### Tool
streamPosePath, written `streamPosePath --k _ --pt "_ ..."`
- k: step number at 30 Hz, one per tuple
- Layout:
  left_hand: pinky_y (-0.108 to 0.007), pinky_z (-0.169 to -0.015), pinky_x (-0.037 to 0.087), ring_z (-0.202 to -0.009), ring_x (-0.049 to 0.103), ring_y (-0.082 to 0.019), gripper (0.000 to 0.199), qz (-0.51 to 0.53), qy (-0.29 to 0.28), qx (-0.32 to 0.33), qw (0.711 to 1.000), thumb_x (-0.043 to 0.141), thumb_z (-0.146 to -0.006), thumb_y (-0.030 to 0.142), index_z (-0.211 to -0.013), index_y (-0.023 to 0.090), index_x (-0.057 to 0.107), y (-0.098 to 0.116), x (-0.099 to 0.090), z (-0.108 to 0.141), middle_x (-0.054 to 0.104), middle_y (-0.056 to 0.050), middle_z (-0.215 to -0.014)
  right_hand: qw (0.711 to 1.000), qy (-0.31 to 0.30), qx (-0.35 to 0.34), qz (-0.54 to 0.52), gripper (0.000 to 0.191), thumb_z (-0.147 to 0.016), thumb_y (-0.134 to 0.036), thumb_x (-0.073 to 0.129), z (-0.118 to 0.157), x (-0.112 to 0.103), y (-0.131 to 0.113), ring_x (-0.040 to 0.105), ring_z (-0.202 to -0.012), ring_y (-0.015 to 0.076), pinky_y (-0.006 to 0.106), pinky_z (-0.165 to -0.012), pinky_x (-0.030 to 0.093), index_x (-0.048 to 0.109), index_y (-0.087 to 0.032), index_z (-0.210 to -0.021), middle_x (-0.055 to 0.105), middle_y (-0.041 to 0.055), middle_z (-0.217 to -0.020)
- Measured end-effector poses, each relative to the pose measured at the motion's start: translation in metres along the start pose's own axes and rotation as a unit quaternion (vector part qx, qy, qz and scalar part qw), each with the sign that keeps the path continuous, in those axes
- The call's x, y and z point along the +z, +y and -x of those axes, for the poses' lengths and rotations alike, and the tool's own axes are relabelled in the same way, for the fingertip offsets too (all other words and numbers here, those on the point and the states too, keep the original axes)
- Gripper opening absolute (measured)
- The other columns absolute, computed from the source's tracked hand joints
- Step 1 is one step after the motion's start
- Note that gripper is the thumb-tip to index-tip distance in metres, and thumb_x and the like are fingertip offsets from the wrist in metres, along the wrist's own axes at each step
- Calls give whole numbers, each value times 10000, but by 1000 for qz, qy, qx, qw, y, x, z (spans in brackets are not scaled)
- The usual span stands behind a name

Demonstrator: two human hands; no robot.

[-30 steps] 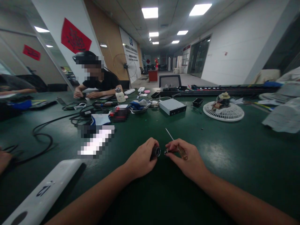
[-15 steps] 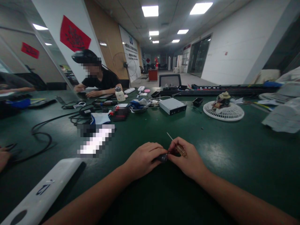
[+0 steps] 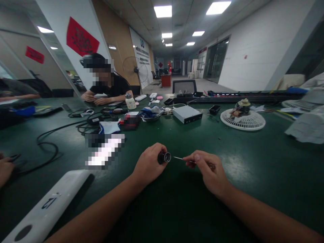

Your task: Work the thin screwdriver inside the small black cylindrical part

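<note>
My left hand [image 3: 151,163] is wrapped round a small black cylinder [image 3: 166,157], whose open round end faces right and shows a ring inside. What the cylinder belongs to is not plain. In my right hand [image 3: 206,167] is a screwdriver [image 3: 179,158] with a thin metal shaft; my fingers cover most of its brownish handle. Its tip points left at the cylinder's open end, a small gap apart. Both hands are held over the green table [image 3: 192,209].
A long white case [image 3: 48,206] marked with a number lies at left. Ahead are an optical drive [image 3: 187,114], a white fan grille [image 3: 242,120] with a motor, a bowl [image 3: 152,116] and black cables [image 3: 48,143]. A person [image 3: 108,84] sits across; another hand [image 3: 5,168] is at far left.
My hands have moved apart. The cylinder's open end has turned into view, and the screwdriver has swung from pointing up and away to pointing left at it.
</note>
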State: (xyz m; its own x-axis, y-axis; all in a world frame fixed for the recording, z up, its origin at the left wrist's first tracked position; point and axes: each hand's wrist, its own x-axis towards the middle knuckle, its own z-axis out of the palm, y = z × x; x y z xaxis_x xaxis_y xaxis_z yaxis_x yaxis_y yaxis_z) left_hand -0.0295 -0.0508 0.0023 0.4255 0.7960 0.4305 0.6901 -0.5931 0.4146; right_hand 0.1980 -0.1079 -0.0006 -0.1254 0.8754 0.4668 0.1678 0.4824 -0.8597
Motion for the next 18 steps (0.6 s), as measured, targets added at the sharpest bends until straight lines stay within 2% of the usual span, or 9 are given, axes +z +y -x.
streamPosePath --k 6,12,18 --pt "-321 -738 459 -844 597 -187 205 -2 -12 33 999 663 -796 92 -932 208 562 2 2 1 619 -9 -926 999 -34 27 18 260 -999 -292 557 0 3 -1 665 -721 161 284 -639 503 776 -179 -917 715 43 -802" --pt "-345 -780 444 -892 592 -202 205 -29 -24 60 997 668 -803 86 -942 212 586 4 1 1 647 -12 -974 997 -65 36 29 275 -1001 -300 546 -1 5 -2 663 -713 160 280 -622 493 779 -185 -907 718 39 -801" --pt "-353 -786 440 -891 592 -208 225 -44 -24 64 997 673 -791 83 -958 214 602 6 -1 0 665 -15 -985 998 -14 49 48 301 -1009 -321 533 -1 3 1 671 -708 163 281 -627 492 763 -174 -882 717 39 -773"
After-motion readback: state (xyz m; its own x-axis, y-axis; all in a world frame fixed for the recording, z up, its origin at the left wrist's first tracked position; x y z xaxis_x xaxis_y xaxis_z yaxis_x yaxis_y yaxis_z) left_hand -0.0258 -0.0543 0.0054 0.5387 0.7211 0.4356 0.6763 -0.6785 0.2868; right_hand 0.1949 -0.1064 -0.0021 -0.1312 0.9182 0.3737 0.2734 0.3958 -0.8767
